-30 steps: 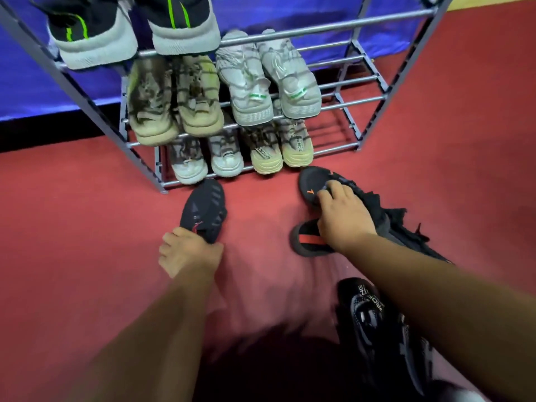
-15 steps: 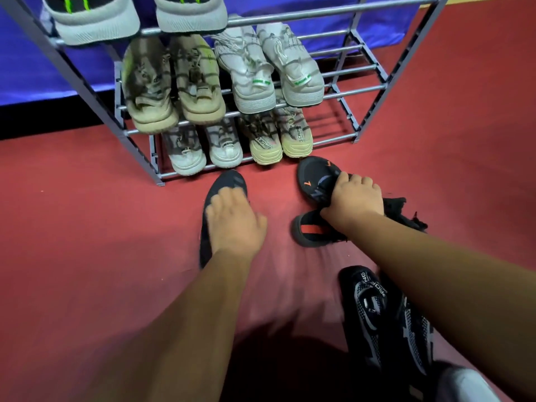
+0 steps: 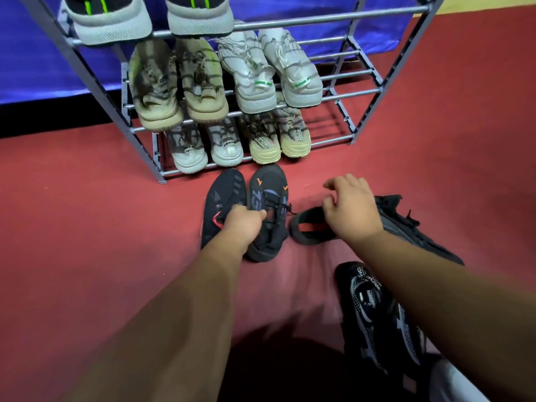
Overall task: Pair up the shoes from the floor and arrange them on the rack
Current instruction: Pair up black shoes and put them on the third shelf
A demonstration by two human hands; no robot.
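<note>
Nearest the camera, a black sneaker with white mesh patterning (image 3: 377, 311) lies on the red floor (image 3: 87, 242) under the right forearm, unpaired so far as can be seen. Just beyond it, the right hand (image 3: 352, 211) hovers with fingers spread wide and holding nothing, above the heel of a black sneaker with a red stripe (image 3: 313, 227) lying on its side. To its left, the left hand (image 3: 245, 224) is closed at the collars of two dark sneakers set side by side, toes toward the rack: a black sneaker with red accents (image 3: 223, 195) and a black sneaker with orange marks (image 3: 271, 187); it seems to pinch both, though the grip itself is hidden. Farther off, the metal shoe rack (image 3: 374, 91) carries pale pairs on its lower tiers, each with bare rungs at the right end. Pairing looks done for these two; the next move likely calls for lifting them together, kept level, and setting them into a free right-hand gap.
</note>
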